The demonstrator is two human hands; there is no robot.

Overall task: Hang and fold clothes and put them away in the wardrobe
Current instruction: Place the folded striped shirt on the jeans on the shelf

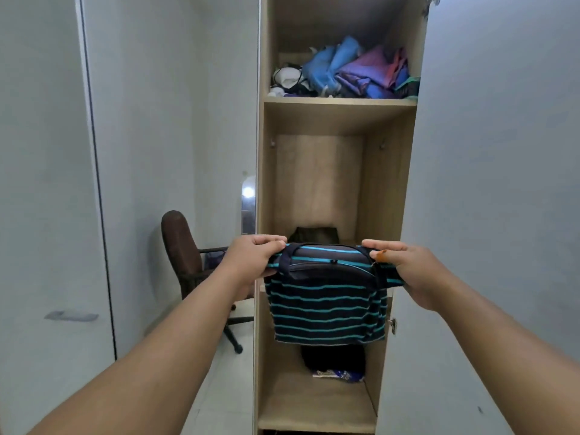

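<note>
A folded dark shirt with teal stripes (326,309) hangs between my two hands in front of the open wooden wardrobe (266,171). My left hand (251,259) grips its upper left edge, my right hand (411,271) its upper right edge. The shirt's lower half droops over the front of the middle shelf. Behind it, on that shelf, lies a dark folded garment (314,235). The shirt partly hides the shelf edge.
The top shelf holds a heap of blue and purple clothes (354,73). A dark pile with a patterned cloth (335,362) lies on the lower shelf. The white wardrobe door (502,152) stands open at right. A brown office chair (185,259) stands at left.
</note>
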